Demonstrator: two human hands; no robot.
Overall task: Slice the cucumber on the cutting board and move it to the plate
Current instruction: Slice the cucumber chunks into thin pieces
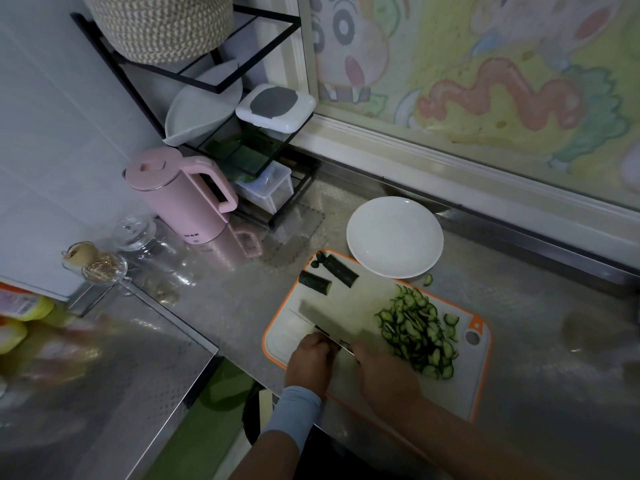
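An orange-rimmed white cutting board [460, 386] lies on the steel counter. A heap of thin cucumber slices [419, 334] covers its right part. Two uncut cucumber pieces [341, 270] [315, 282] and a small end bit lie at its far left corner. A broad cleaver [339, 320] lies tilted over the middle of the board. My right hand [384, 375] grips the cleaver at its near end, and the handle is hidden under that hand. My left hand [310, 358], fingers curled, sits against the blade's spine; what it holds is hidden. The white plate [394, 237] stands bare just beyond the board.
One stray slice [428, 279] lies on the counter between board and plate. A pink kettle [183, 199], glass jars [135, 233] and a black wire rack [242, 140] with containers stand at the back left. A window ledge runs behind the plate.
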